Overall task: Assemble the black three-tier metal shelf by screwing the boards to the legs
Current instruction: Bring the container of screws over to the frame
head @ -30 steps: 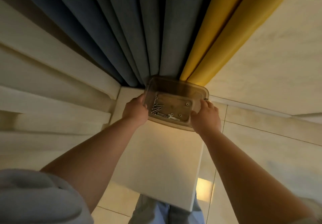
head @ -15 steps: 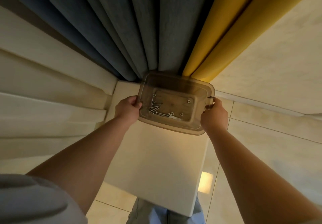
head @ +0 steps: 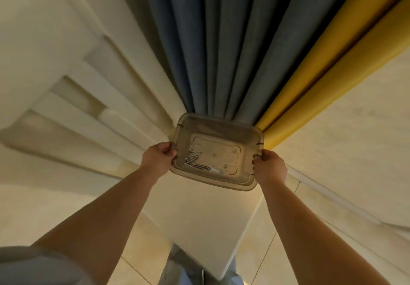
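Head: 2 hands (head: 158, 159) (head: 269, 168) grip 1 tray (head: 250, 181)

Blue-grey curtain (head: 213, 47) hangs in folds straight ahead of me, with a yellow curtain (head: 328, 62) just beside it on the right. Cream wall (head: 346, 133) to the right of that. On my left, a cream panelled wall (head: 73, 98) with stepped ridges. White tabletop (head: 206, 216) below me, its near corner pointing toward me. Beige tiled floor (head: 142, 249) with thin grout lines on both sides of it. Warm, dim light overall.
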Motion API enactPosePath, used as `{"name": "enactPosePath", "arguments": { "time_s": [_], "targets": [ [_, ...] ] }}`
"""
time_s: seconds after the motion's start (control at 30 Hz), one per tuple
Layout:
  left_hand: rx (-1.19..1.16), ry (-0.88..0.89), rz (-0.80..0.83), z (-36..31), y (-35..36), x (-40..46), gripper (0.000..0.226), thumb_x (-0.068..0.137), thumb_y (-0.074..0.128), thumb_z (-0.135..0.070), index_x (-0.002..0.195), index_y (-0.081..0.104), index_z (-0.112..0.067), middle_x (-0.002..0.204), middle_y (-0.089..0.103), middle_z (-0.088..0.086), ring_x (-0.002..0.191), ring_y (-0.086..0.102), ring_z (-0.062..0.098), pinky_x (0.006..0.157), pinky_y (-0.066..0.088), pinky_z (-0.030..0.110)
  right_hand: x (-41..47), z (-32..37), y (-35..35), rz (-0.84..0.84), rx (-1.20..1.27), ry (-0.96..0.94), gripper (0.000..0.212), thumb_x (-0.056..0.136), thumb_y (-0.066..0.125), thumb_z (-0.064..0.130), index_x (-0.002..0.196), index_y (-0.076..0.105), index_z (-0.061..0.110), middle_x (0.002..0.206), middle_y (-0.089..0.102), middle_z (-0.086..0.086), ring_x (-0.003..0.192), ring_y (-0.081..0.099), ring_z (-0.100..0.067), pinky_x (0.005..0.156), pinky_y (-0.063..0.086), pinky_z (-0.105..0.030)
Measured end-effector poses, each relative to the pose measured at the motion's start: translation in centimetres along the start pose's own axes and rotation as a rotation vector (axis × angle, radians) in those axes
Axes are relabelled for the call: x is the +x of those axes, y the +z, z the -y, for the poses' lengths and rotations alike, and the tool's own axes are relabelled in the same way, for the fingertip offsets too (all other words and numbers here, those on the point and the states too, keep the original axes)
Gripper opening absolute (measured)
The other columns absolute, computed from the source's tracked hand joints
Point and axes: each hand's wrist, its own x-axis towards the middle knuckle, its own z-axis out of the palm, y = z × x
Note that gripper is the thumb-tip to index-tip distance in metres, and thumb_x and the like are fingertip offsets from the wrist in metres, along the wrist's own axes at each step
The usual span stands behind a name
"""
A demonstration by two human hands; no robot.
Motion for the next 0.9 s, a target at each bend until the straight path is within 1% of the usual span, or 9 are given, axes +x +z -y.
{"name": "enactPosePath", "arguments": {
  "time_s": [0.13, 0.2, 0.27, 0.4, 0.5, 0.6, 0.63, 0.73, 0.9],
  "targets": [
    [-0.059, -0.005, -0.050, 0.3, -5.1, -5.7, 0.022, 0.090, 0.060, -0.008, 0.111, 0.067, -0.010, 0.095, 0.070, 0.009, 0.095, 0.067, 0.028, 0.092, 0.051, 0.044, -5.9, 1.7, -0.3, 0.022, -0.009, -0.077, 0.032, 0.093, 0.047, 0.015, 0.122, 0.060, 0.017, 0.114, 0.065, -0.009, 0.086, 0.050, -0.024, 0.073, 0.038, -0.026],
    [-0.072, 0.007, -0.066, 1.1, -7.8, -8.3, 0.021, 0.090, 0.061, -0.010, 0.110, 0.067, -0.011, 0.092, 0.070, 0.007, 0.093, 0.068, 0.027, 0.091, 0.052, 0.044, -9.1, 2.2, -0.2, 0.025, 0.004, -0.099, 0.030, 0.093, 0.049, 0.014, 0.120, 0.061, 0.015, 0.111, 0.065, -0.009, 0.084, 0.048, -0.022, 0.073, 0.037, -0.026],
    [-0.055, 0.025, -0.079, 2.5, -10.4, -10.8, 0.021, 0.090, 0.061, -0.013, 0.110, 0.067, -0.014, 0.094, 0.071, 0.006, 0.092, 0.068, 0.026, 0.090, 0.052, 0.043, -12.3, 2.2, 0.5, 0.030, 0.016, -0.120, 0.029, 0.093, 0.049, 0.014, 0.120, 0.061, 0.014, 0.111, 0.065, -0.010, 0.087, 0.050, -0.024, 0.076, 0.038, -0.026],
    [-0.055, 0.063, -0.091, 6.0, -14.7, -15.1, 0.023, 0.093, 0.056, -0.020, 0.115, 0.064, -0.018, 0.096, 0.071, 0.007, 0.090, 0.068, 0.024, 0.088, 0.053, 0.040, -18.1, 1.4, 2.8, 0.021, -0.003, -0.164, 0.032, 0.093, 0.049, 0.013, 0.122, 0.060, 0.013, 0.114, 0.065, -0.012, 0.103, 0.056, -0.031, 0.077, 0.036, -0.025],
    [-0.045, 0.082, -0.095, 9.2, -17.8, -18.4, 0.015, 0.094, 0.055, -0.029, 0.108, 0.061, -0.026, 0.090, 0.070, 0.003, 0.090, 0.067, 0.023, 0.089, 0.052, 0.037, -22.6, 0.6, 4.0, 0.012, -0.017, -0.202, 0.033, 0.092, 0.049, 0.013, 0.124, 0.059, 0.013, 0.113, 0.066, -0.011, 0.103, 0.058, -0.030, 0.076, 0.040, -0.025],
    [-0.066, 0.079, -0.093, 12.6, -21.1, -21.9, 0.022, 0.092, 0.057, -0.032, 0.111, 0.063, -0.021, 0.092, 0.071, 0.003, 0.093, 0.067, 0.023, 0.092, 0.051, 0.038, -27.4, -0.2, 4.7, 0.022, -0.052, -0.261, 0.034, 0.091, 0.050, 0.013, 0.124, 0.059, 0.013, 0.112, 0.066, -0.011, 0.101, 0.059, -0.029, 0.074, 0.040, -0.024],
    [-0.080, 0.072, -0.092, 13.8, -22.1, -23.1, 0.023, 0.091, 0.058, -0.032, 0.111, 0.064, -0.021, 0.093, 0.072, 0.004, 0.094, 0.067, 0.023, 0.093, 0.051, 0.039, -29.0, -0.4, 4.8, 0.032, -0.063, -0.277, 0.034, 0.091, 0.051, 0.013, 0.123, 0.059, 0.013, 0.112, 0.066, -0.011, 0.101, 0.059, -0.030, 0.075, 0.041, -0.025],
    [-0.133, 0.057, -0.123, 16.9, -24.5, -26.8, 0.014, 0.092, 0.058, -0.025, 0.105, 0.061, -0.026, 0.089, 0.072, 0.004, 0.094, 0.067, 0.024, 0.094, 0.050, 0.040, -33.1, -1.4, 5.6, 0.072, -0.088, -0.317, 0.033, 0.089, 0.053, 0.014, 0.121, 0.061, 0.014, 0.109, 0.067, -0.011, 0.100, 0.061, -0.030, 0.081, 0.048, -0.031],
    [-0.254, 0.014, -0.216, 23.2, -27.5, -32.2, 0.009, 0.091, 0.060, -0.020, 0.097, 0.062, -0.026, 0.084, 0.072, 0.008, 0.095, 0.067, 0.032, 0.095, 0.049, 0.045, -38.9, -3.8, 7.8, 0.154, -0.164, -0.408, 0.036, 0.090, 0.052, 0.014, 0.125, 0.058, 0.013, 0.116, 0.064, -0.010, 0.105, 0.059, -0.029, 0.081, 0.044, -0.027]
  ]
}}
